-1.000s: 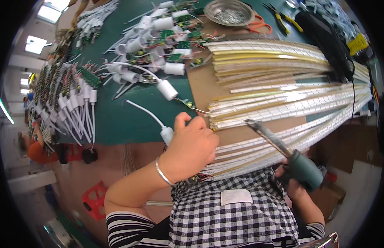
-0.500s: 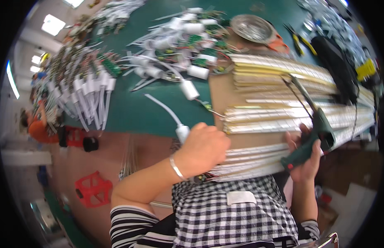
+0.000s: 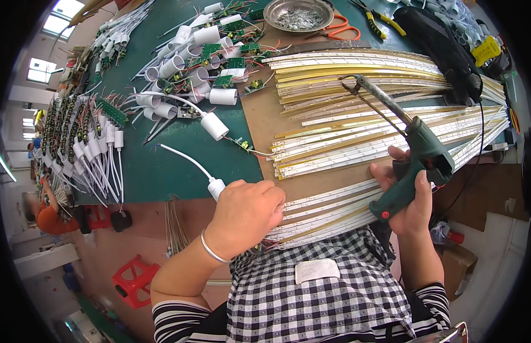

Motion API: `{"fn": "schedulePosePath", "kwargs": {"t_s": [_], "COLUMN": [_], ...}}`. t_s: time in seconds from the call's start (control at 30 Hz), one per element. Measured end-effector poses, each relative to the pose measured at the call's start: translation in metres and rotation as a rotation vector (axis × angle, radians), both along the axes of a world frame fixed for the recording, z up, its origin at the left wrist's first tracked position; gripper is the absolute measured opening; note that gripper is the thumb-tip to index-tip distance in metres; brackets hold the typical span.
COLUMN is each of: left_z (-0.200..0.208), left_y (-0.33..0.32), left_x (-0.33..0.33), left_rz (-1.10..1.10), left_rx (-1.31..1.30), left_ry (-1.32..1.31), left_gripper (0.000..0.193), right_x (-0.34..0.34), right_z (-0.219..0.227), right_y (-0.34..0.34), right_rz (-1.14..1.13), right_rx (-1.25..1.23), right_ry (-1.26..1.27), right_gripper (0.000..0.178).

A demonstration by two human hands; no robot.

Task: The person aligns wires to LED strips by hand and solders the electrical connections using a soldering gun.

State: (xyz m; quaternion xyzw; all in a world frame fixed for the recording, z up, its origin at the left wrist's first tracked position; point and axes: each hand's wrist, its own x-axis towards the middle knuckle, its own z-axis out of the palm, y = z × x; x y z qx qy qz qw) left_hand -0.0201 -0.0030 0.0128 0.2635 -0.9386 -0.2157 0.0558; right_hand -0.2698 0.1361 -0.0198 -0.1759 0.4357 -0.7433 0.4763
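Observation:
My right hand (image 3: 413,197) is wrapped round the dark green handle of a pistol-shaped soldering gun (image 3: 430,150). Its metal barrel points up and to the left, above bundles of white and yellow LED strips (image 3: 328,134). My left hand (image 3: 248,212) is closed at the left ends of the nearest strips (image 3: 334,208); its fingertips and what they grip are hidden. A white plastic cap (image 3: 216,187) with a white cable sticks out beside its knuckles. Beyond that hand, another white cap (image 3: 214,126) trails a small green circuit board (image 3: 241,144) whose wires reach the middle strips.
White caps with circuit boards (image 3: 205,63) are heaped on the green table (image 3: 157,171). A metal dish (image 3: 298,14), orange-handled scissors (image 3: 341,30), yellow-black pliers (image 3: 380,23) and a black bag-like object (image 3: 443,51) lie at the back. A red stool (image 3: 135,280) stands lower left.
The view has shifted, so the table's things sit farther left in the picture, and it is sharper now. Both hands keep their grip; the soldering gun still points up and left.

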Motion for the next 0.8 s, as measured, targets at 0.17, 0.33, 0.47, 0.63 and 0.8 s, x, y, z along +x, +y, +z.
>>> {"fn": "schedulePosePath", "kwargs": {"t_s": [0.17,0.33,0.47,0.63,0.8], "left_z": [-0.004,0.001,-0.002,0.003,0.009], "left_y": [0.002,0.011,0.027,0.024,-0.005], "left_x": [0.003,0.004,0.012,0.015,-0.012], "left_rz": [0.03,0.027,0.027,0.051,0.068], "left_rx": [0.024,0.018,0.072,0.121,-0.037], "left_ry": [0.006,-0.011,0.013,0.074,0.258], "left_gripper": [0.006,0.005,0.007,0.011,0.019], "right_x": [0.002,0.004,0.01,0.01,0.011], "right_z": [0.006,0.009,0.011,0.007,0.007], "right_y": [0.001,0.007,0.017,0.018,0.017], "right_rz": [0.019,0.025,0.03,-0.026,-0.03], "right_rx": [0.048,0.086,0.083,0.053,0.027], "right_ry": [0.029,0.064,0.015,-0.028,-0.045], "right_gripper": [0.056,0.061,0.062,0.062,0.062]}}
